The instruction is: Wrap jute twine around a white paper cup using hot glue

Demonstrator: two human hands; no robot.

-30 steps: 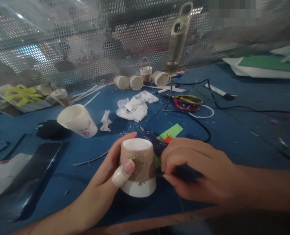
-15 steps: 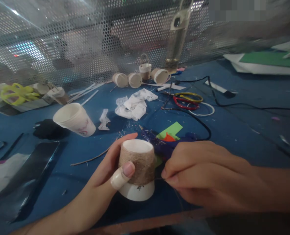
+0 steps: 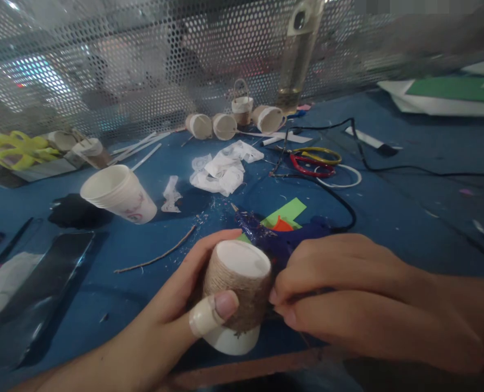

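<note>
An upturned paper cup (image 3: 244, 258), wound with brown twine (image 3: 247, 296) over most of its side, is gripped in my left hand (image 3: 193, 294). The thumb, with a bandage round it, presses the front of the wrap, and the cup tilts slightly. Close to the cup's right side, my right hand (image 3: 348, 296) pinches the twine's loose strand; its fingertips mostly hide the strand. Just behind lies a blue glue gun (image 3: 280, 237), partly covered by my right hand. A cut piece of twine (image 3: 164, 255) rests on the table left of the cup.
Stacked paper cups (image 3: 121, 190) lean at the left, near a black plastic packet (image 3: 49, 288). Crumpled white lace (image 3: 223, 169) lies mid-table. Scissors with red and yellow handles (image 3: 313, 163) and a black cord (image 3: 354, 147) lie to the right. Small twine-wrapped cups (image 3: 225, 126) line the perforated screen.
The cup has come nearer to me and to the right, and leans more. My right hand's fingertips are now closer to its side.
</note>
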